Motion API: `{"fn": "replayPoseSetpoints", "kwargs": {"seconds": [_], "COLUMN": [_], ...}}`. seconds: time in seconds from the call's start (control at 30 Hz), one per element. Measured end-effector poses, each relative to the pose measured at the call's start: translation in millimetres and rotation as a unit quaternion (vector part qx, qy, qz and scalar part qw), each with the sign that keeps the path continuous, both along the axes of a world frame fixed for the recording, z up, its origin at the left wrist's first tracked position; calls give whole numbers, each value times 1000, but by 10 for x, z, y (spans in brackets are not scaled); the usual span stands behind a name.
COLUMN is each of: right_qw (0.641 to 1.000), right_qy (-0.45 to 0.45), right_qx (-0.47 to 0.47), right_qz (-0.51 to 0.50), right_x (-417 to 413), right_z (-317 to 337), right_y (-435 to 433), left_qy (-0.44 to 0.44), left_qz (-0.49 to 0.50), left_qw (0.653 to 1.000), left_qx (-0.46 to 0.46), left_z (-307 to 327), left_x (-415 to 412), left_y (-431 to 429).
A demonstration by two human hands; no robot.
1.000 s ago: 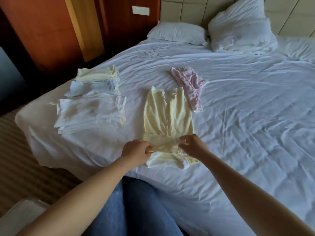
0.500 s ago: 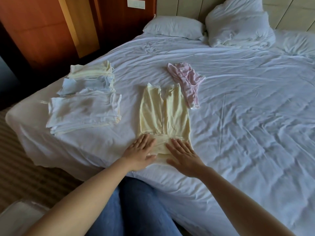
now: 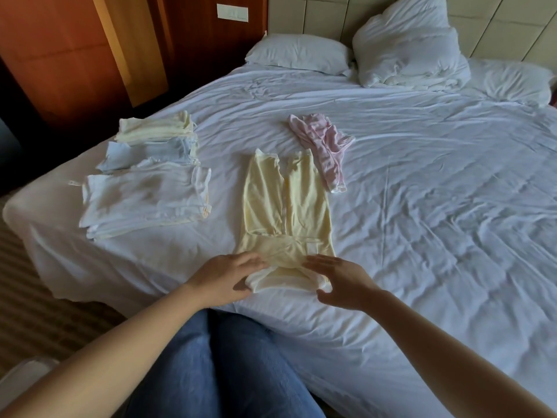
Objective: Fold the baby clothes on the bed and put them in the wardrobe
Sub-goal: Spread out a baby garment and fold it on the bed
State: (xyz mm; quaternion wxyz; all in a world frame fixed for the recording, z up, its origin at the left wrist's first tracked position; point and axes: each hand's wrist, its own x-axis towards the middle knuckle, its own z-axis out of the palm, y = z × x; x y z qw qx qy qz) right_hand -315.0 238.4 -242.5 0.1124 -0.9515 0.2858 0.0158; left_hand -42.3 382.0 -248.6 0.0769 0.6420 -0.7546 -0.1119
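Note:
A pale yellow baby garment lies lengthwise on the white bed sheet, its near end folded over. My left hand takes the left side of that near fold, fingers on top and thumb below. On the right side my right hand does the same, and the fold is raised a little between them. A crumpled pink garment sits just beyond, to the right. Folded clothes lie at the left: a white stack, a light blue piece and a pale yellow stack.
Pillows are heaped at the padded headboard. Wooden panels stand beyond the bed's left side, over striped carpet. My jeans-clad legs are at the bed's near edge. The sheet's right half holds only wrinkles.
A second ago both hands pinched the garment's near end; half a second ago they pressed flat on the fold. Now they have slid to its sides and lifted it slightly.

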Motion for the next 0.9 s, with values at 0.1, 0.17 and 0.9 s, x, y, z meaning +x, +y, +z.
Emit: {"fn": "replayPoseSetpoints", "kwargs": {"seconds": [0.1,0.17,0.9], "right_qw": [1000,1000,997], "right_qy": [0,-5,74], "right_qx": [2,2,-4], "right_qz": [-12,-18,12], "right_x": [7,23,72], "right_z": [-32,-29,538], "right_y": [58,79,216], "left_qy": [-28,-35,-46], "left_qz": [3,17,64], "left_qw": [999,999,993], "left_qx": [-25,-20,88], "left_z": [-70,-94,590], "left_x": [-91,-121,-299], "left_y": [-36,-67,-3]}}
